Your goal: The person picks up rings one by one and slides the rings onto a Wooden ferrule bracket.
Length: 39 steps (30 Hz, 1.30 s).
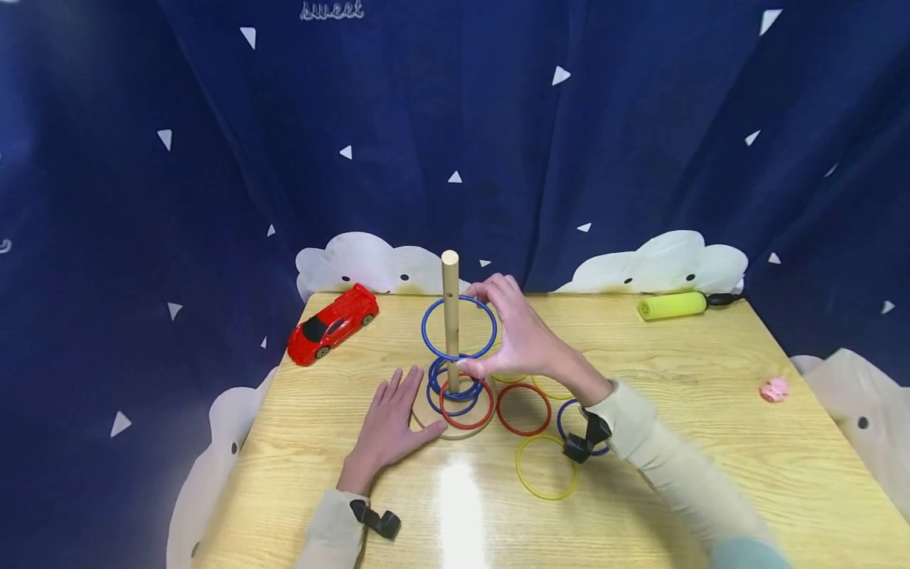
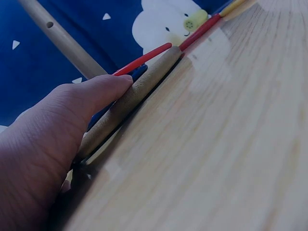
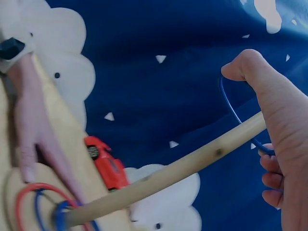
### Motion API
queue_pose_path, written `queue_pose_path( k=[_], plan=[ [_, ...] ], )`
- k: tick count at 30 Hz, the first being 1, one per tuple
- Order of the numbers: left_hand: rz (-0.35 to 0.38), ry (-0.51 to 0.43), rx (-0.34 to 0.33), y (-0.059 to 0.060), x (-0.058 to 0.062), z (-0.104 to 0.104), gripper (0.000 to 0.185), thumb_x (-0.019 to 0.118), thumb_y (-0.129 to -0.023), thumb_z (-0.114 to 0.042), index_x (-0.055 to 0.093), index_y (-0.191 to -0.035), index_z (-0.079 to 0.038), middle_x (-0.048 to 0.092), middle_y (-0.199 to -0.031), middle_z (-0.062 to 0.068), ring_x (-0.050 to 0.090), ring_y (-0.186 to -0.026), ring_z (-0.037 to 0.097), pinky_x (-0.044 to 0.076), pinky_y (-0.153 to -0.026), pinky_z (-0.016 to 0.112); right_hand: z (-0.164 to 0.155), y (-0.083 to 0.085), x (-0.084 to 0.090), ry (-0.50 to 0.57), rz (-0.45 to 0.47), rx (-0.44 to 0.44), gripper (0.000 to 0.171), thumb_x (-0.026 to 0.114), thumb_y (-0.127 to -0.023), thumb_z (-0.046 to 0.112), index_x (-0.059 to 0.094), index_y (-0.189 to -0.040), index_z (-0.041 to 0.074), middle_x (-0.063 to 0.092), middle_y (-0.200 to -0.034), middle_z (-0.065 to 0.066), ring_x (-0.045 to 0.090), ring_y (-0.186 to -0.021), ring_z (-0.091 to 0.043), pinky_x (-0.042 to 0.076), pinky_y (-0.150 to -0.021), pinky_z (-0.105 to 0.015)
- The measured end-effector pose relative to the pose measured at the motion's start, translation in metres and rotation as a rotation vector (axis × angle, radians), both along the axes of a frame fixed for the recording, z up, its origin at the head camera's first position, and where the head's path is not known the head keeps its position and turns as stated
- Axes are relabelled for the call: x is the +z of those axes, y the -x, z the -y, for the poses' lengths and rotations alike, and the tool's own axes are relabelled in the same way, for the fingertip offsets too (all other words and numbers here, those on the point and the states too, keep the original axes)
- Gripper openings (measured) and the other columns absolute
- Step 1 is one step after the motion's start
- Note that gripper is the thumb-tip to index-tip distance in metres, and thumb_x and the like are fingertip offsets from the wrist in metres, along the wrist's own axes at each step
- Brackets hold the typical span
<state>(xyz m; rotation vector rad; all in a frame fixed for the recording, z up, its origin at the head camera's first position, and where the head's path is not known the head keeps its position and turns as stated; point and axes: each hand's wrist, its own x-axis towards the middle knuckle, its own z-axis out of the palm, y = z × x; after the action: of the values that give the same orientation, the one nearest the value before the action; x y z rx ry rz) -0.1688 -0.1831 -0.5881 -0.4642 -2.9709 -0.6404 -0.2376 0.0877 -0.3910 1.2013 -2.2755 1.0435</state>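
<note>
We lay our left hand (image 1: 389, 423) flat on the table (image 1: 711, 474), fingers straight and spread, thumb against the round wooden base (image 2: 130, 103), probably to keep the peg (image 1: 451, 316) from tipping. Further right, our right hand (image 1: 522, 336) pinches a blue ring (image 1: 458, 328) between thumb and fingertips, holding it around the peg partway down (above the stacked rings (image 1: 458, 391)). Loose rings (image 1: 543, 466) lie to the right.

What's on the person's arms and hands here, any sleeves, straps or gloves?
Both hands are bare, without gloves: left hand, right hand. Each arm wears a pale cream long sleeve. A black strap with a small mount sits at each wrist. No cables or markings show.
</note>
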Motion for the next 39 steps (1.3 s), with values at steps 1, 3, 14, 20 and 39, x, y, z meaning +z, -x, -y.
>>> queue_pose_path(
  k=[1, 3, 14, 20, 39],
  plan=[
    [-0.003, -0.003, -0.003, 0.0, 0.001, 0.0, 0.111, 0.051, -0.087, -0.086, 0.021, -0.169, -0.017, 0.021, -0.174, 0.001, 0.011, -0.162, 0.028, 0.009, -0.131, 0.048, -0.001, -0.001, -0.008, -0.001, 0.016, 0.002, 0.091, 0.093, -0.057, 0.051, 0.06, -0.127, 0.003, 0.059, -0.117, -0.007, 0.048, -0.109, -0.026, 0.045, -0.092, -0.04],
    [-0.004, -0.006, -0.004, -0.001, 0.002, -0.001, 0.111, 0.051, -0.087, -0.086, 0.021, -0.168, -0.016, 0.022, -0.174, 0.002, 0.011, -0.162, 0.028, 0.01, -0.131, 0.049, -0.001, -0.004, -0.023, 0.0, 0.055, 0.009, 0.091, 0.093, -0.058, 0.051, 0.059, -0.128, 0.003, 0.058, -0.118, -0.006, 0.048, -0.112, -0.026, 0.045, -0.094, -0.041],
    [0.016, -0.001, 0.001, 0.0, 0.002, -0.001, 0.115, 0.051, -0.085, -0.088, 0.018, -0.169, -0.015, 0.02, -0.174, 0.001, 0.01, -0.162, 0.027, 0.008, -0.131, 0.048, 0.004, -0.011, -0.114, -0.088, 0.25, -0.064, 0.092, 0.093, -0.061, 0.056, 0.059, -0.133, 0.009, 0.055, -0.123, -0.008, 0.044, -0.117, -0.023, 0.045, -0.097, -0.043],
    [0.023, -0.004, -0.002, -0.001, 0.002, -0.001, 0.118, 0.053, -0.083, -0.088, 0.018, -0.169, -0.015, 0.02, -0.174, 0.002, 0.009, -0.162, 0.027, 0.007, -0.131, 0.048, 0.014, -0.01, -0.148, -0.185, 0.233, -0.137, 0.096, 0.091, -0.06, 0.066, 0.062, -0.133, 0.01, 0.052, -0.123, -0.003, 0.046, -0.117, -0.024, 0.041, -0.1, -0.044],
    [0.041, -0.003, 0.006, 0.0, 0.005, 0.001, 0.121, 0.053, -0.081, -0.091, 0.015, -0.169, -0.017, 0.018, -0.175, 0.002, 0.008, -0.162, 0.027, 0.006, -0.131, 0.046, -0.03, -0.047, -0.163, -0.093, 0.159, -0.182, 0.087, 0.091, -0.076, 0.049, 0.059, -0.144, 0.005, 0.057, -0.126, -0.01, 0.048, -0.114, -0.02, 0.041, -0.094, -0.044]
  ],
)
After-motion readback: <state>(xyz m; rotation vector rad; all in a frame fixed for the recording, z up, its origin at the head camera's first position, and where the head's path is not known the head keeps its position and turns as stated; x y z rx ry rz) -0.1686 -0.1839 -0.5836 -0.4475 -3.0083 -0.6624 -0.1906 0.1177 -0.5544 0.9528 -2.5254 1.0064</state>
